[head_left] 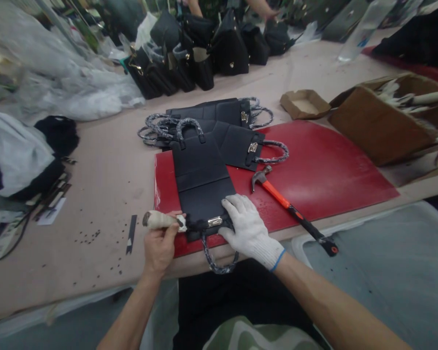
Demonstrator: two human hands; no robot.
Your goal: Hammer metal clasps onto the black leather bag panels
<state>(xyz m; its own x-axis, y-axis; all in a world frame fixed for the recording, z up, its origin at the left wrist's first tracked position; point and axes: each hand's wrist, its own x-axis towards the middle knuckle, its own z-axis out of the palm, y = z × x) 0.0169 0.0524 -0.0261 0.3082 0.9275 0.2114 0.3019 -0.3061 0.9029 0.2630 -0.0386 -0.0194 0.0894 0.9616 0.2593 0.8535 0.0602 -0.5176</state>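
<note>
My left hand [159, 248] is bare and closed around a tool with a pale wrapped handle [156, 220], whose tip points at the left edge of a black leather panel [204, 170]. My right hand [246, 226], in a white knitted glove, lies on the panel's right edge with its fingers slightly spread. Between the hands sits a silver clasp [215, 221], and a wrapped handle loop [221, 265] hangs toward the table's front edge. The panel rests on a red sheet [314, 165]. More black panels [237, 143] with wrapped handles lie behind it.
An orange and black hammer [277, 194] lies right of the panel. A small cardboard tray [304, 103] and a large box [383, 124] stand at the right. Several black bags [229, 46] line the back. A dark strip [131, 235] and plastic wrap [80, 92] are at left.
</note>
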